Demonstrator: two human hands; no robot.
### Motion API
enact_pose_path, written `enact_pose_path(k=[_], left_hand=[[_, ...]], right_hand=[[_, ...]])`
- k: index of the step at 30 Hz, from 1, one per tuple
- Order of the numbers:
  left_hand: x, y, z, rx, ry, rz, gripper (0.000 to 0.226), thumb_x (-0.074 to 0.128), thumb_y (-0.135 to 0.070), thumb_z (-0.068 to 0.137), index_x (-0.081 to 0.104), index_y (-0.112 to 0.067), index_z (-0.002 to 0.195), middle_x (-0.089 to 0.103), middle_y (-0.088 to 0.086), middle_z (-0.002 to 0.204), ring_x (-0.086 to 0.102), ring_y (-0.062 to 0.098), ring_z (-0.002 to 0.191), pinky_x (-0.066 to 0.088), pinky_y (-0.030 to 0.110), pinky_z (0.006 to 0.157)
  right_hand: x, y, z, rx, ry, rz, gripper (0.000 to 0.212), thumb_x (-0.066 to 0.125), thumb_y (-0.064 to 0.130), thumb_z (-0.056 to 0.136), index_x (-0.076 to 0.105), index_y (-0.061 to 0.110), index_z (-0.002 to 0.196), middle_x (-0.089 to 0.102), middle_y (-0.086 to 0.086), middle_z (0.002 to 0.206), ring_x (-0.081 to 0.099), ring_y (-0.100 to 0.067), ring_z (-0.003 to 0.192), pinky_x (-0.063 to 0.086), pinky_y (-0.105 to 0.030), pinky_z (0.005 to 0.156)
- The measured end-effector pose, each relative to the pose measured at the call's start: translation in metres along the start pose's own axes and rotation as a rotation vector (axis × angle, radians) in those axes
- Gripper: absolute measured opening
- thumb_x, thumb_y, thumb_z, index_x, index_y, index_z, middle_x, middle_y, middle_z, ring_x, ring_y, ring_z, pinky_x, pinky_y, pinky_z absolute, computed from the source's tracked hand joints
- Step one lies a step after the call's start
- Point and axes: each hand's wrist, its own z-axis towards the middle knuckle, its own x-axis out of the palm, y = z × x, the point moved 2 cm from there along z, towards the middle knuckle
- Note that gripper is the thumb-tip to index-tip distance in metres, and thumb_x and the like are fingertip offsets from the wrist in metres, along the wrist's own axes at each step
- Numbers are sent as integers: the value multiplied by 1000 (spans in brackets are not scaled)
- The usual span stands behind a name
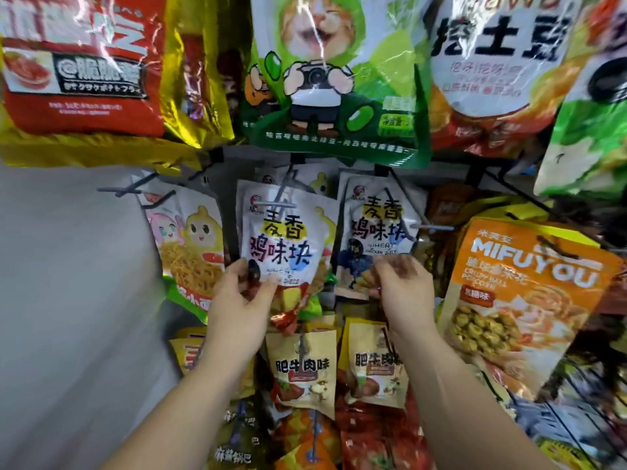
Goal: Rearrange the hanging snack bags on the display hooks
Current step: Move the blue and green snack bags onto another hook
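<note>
left hand (242,300) pinches lower-left corner of left white bag (285,239) | right hand (402,290) curled at right white bag (376,225) bottom edge, grip unclear | both bags hang long-axis vertical on 2 hooks (274,205), directly above hands, each nearest its own

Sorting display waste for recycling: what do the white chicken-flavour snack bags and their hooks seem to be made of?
White snack bags: probably thin plastic film, glossy; they wrinkle and show a soft sheen. Hooks: slim grey rods, likely metal wire with a dull finish, though blur leaves that open.
</note>
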Motion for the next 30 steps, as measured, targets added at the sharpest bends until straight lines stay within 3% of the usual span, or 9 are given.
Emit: enact_pose_path(k=[4,8,10,12,16,19,25,28,30], left_hand=[[11,-1,5,28,-26,106,71,69,-46,95,41,-23,156,53,-4,152,50,19,138,42,48,116],[21,-4,9,22,-72,159,79,70,-55,89,38,-26,155,54,-2,151,51,23,138,43,52,115],[24,-6,12,-4,-113,154,86,70,-63,83,38,-26,154,57,-3,145,55,23,132,46,52,112],[28,-10,11,-16,-153,120,79,76,-51,87,42,-20,151,63,-4,127,61,20,116,51,48,105],[35,-9,9,-72,-227,62,54,82,-36,87,52,-22,130,68,-3,109,67,24,102,57,49,94],[41,-14,4,-121,-205,-2,34,77,-29,94,57,-22,120,69,-6,108,67,23,105,54,39,89],[55,-32,-5,-170,-162,-221,15,59,-25,106,59,-25,121,66,-16,109,62,10,103,44,35,93],[56,-32,-10,-188,-191,-265,18,53,-27,109,68,-25,118,75,-5,115,69,18,109,55,42,95],[56,-34,-15,-164,-224,-279,22,50,-28,110,70,-21,115,76,-3,111,70,18,107,58,38,89]], right_hand=[[-10,-5,29,-136,-58,-181,65,73,38,94,46,16,149,53,-6,146,52,-23,136,46,-44,113],[-12,4,52,-231,-73,-311,92,64,58,80,39,7,152,51,-15,150,49,-34,139,44,-50,113],[-13,4,65,-189,-64,-299,87,66,57,81,41,8,149,55,-16,146,53,-36,134,47,-50,110],[-15,6,71,-163,-63,-264,73,73,42,90,43,10,149,58,-13,140,57,-33,127,50,-44,104],[-17,1,78,-109,-45,-95,36,71,21,97,55,16,129,63,3,107,60,-14,95,42,-17,70],[-15,3,78,-96,33,-50,12,67,14,99,59,20,105,67,2,100,65,-17,94,45,-20,71],[-7,9,87,43,173,74,24,49,24,103,69,29,91,69,-10,102,68,-31,101,55,-49,94],[-7,10,91,21,172,49,34,47,21,106,65,23,78,59,-4,82,60,-31,90,47,-43,83],[-7,8,91,-55,160,6,37,48,20,107,66,25,74,55,1,74,57,-28,81,46,-41,76]])
